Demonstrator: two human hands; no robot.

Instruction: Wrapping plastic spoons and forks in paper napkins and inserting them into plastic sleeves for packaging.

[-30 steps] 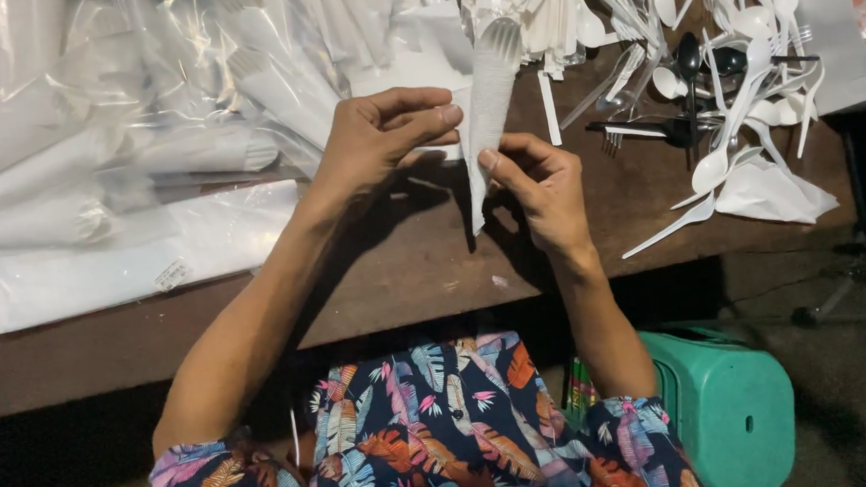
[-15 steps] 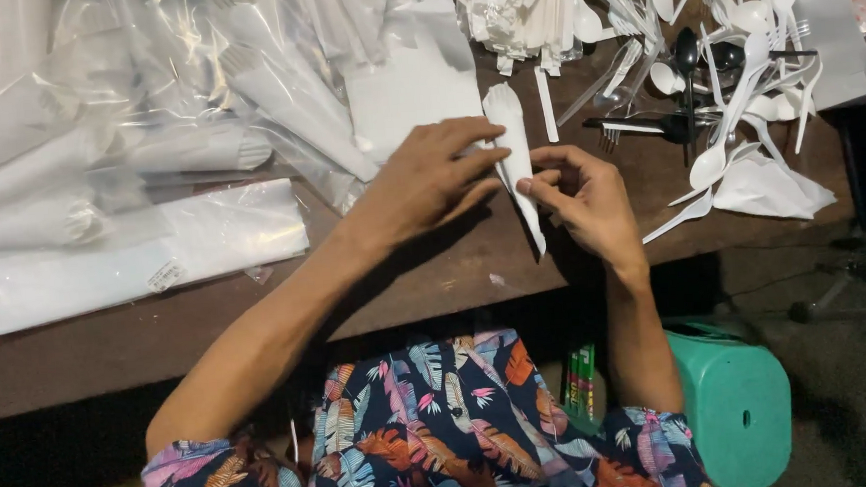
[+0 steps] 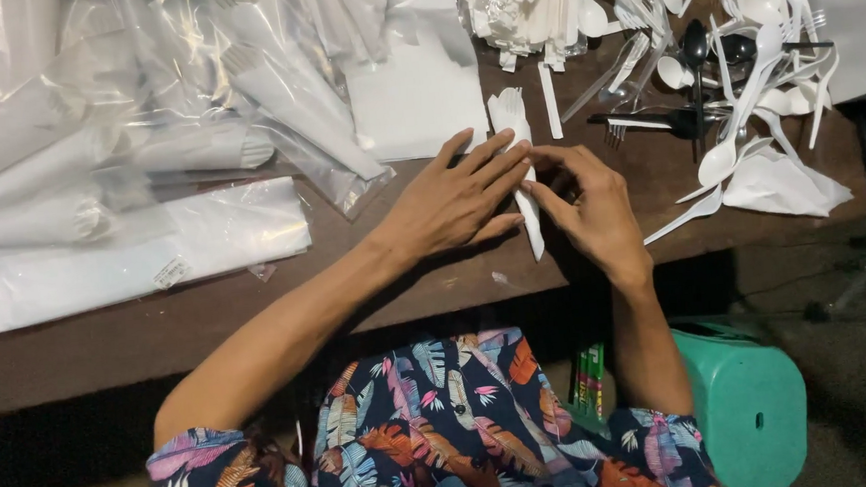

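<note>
White plastic cutlery bundle (image 3: 518,158), long, napkin-wrapped, flat on table (image 3: 208,327), both hands' grip pinching it

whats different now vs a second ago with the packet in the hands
The slim clear packet with white cutlery, held up off the table a second ago, now lies flat on the brown table. Left hand presses it; right hand pinches its side. Piles of bags and loose spoons stayed put.
</note>
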